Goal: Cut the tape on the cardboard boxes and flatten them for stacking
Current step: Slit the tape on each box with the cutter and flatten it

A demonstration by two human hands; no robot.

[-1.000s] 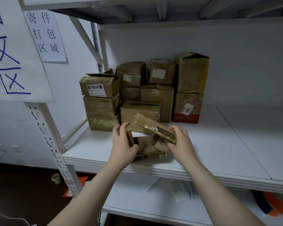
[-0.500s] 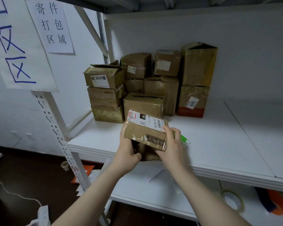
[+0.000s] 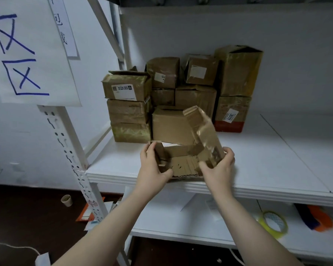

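White metal shelving [image 3: 277, 150], pale wall [image 3: 219, 31], dark floor [image 3: 27, 217], handwritten paper signs [image 3: 27, 54]

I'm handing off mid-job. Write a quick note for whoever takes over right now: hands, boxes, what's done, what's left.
Left hand: grips the left wall of the opened box.
Right hand: grips the box's right side, under the raised flap.
The box sits at the front edge of the white shelf, top open, not yet flat.
The pile of boxes stands behind it, none flattened. No cutter is in view.
Left to do: press this box flat, then cut and flatten the pile.
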